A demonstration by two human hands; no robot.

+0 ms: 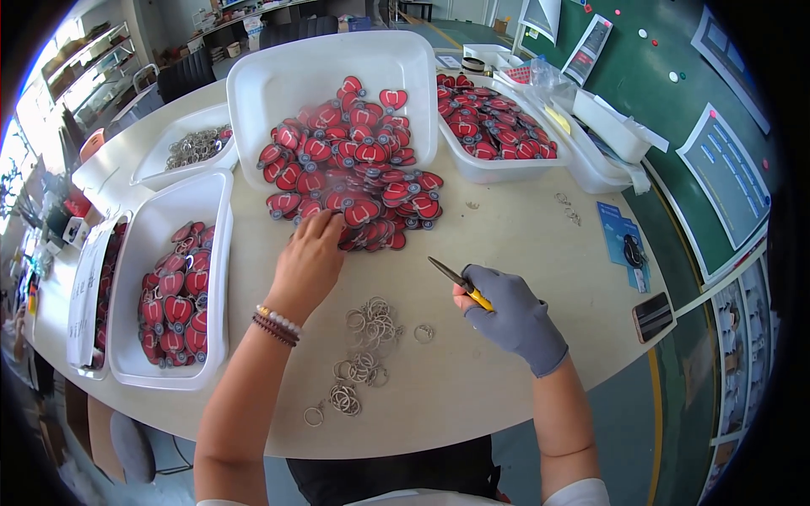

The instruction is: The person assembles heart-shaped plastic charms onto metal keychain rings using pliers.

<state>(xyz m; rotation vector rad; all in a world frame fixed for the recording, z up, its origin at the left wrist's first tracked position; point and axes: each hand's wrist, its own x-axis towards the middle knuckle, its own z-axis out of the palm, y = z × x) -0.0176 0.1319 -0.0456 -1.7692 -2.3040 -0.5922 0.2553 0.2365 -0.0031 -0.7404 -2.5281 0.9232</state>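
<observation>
My left hand [309, 260], bare and with beaded bracelets at the wrist, reaches to the near edge of a heap of red heart-shaped charms [363, 211]. Its fingers are bent together on a charm there, their tips partly hidden. In a grey fingerless glove, my right hand [508, 314] is closed round pliers [449, 271] with yellow handles, the dark jaws pointing up and left. Between my forearms lie loose metal split rings [375, 325] in small clusters, and a few sit apart [423, 333]. The heap spills from a tipped white tub [253, 84].
At left, a white tub [221, 278] holds charms with rings; behind it a smaller tray [152, 175] contains metal rings. Another tub of charms [506, 173] stands at back right. Blue cards [614, 228] and a phone [653, 317] lie near the right edge, beside a green board [650, 76].
</observation>
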